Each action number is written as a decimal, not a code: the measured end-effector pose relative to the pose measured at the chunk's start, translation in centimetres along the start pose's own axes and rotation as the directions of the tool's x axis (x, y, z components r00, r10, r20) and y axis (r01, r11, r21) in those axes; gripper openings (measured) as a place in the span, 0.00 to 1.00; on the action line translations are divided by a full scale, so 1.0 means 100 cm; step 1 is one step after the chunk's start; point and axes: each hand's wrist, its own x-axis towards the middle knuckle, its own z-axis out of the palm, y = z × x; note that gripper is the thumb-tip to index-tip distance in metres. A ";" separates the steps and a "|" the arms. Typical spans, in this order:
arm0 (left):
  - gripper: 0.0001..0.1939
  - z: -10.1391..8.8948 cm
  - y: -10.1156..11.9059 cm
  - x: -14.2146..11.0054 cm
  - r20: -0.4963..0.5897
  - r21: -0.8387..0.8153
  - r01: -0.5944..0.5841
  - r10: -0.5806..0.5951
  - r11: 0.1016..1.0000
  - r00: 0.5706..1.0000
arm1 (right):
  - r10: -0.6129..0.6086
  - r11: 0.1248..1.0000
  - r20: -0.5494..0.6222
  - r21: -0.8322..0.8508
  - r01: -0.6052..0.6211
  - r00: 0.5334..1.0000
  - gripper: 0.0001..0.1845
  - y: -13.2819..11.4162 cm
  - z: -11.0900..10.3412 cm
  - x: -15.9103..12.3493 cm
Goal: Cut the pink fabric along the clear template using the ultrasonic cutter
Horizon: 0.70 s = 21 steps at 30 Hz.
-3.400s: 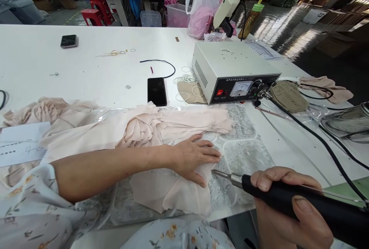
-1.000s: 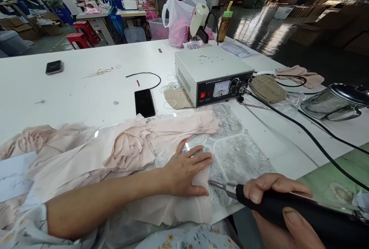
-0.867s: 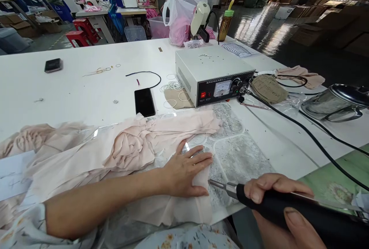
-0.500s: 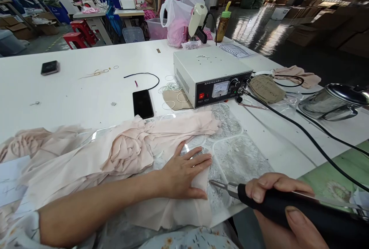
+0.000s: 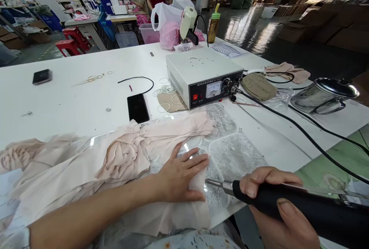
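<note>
My left hand lies flat with fingers spread, pressing a pale pink fabric piece onto a clear, grey-patterned sheet. In my right hand is a black ultrasonic handpiece with a narrow metal tip. The tip points left and sits at the right edge of the fabric, close to my left fingers; whether it touches the cloth I cannot tell. Beyond my left hand, more pale pink fabric pieces lie bunched and layered. A black cable runs from the control box toward the right.
A black phone and white elastic loops lie left of the box. A glass jug and brown paper patterns stand to its right. A bottle and bags are behind. People work at sewing machines farther back.
The whole view has shifted slightly, with background things now farther left. My left hand stays flat on the fabric, and the handpiece tip remains by the fabric's edge.
</note>
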 end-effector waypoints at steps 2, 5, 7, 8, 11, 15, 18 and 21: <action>0.44 -0.001 0.001 0.000 0.018 -0.010 0.013 -0.012 1.000 1.000 | 0.013 1.000 0.003 0.000 -0.013 1.000 0.07 0.001 0.001 0.000; 0.44 0.001 0.001 0.001 0.035 -0.037 0.032 -0.031 0.999 0.999 | 0.021 1.000 0.013 -0.009 -0.021 1.000 0.07 0.002 0.002 0.000; 0.44 0.003 0.001 0.002 0.038 -0.050 0.045 -0.043 0.998 0.998 | 0.022 1.000 0.013 -0.017 -0.022 1.000 0.07 0.002 0.002 0.000; 0.44 0.003 0.001 0.002 0.041 -0.054 0.050 -0.048 0.997 0.998 | 0.020 1.000 0.014 -0.020 -0.020 1.000 0.07 0.002 0.002 0.000; 0.45 0.001 0.003 0.003 0.054 -0.066 0.066 -0.062 0.996 0.997 | 0.012 0.999 0.018 -0.035 -0.011 1.000 0.07 0.002 0.001 0.000; 0.45 -0.002 0.005 0.004 0.074 -0.083 0.074 -0.067 0.994 0.995 | 0.009 0.999 0.019 -0.053 -0.008 1.000 0.06 0.002 0.001 0.000; 0.45 -0.002 0.005 0.005 0.052 -0.087 0.058 -0.054 0.995 0.997 | 0.014 0.998 0.020 -0.060 -0.013 1.000 0.06 0.001 0.003 0.001; 0.45 0.000 0.004 0.004 0.015 -0.079 0.036 -0.035 0.996 0.999 | 0.006 0.997 0.022 -0.078 -0.005 1.000 0.05 0.000 0.006 0.002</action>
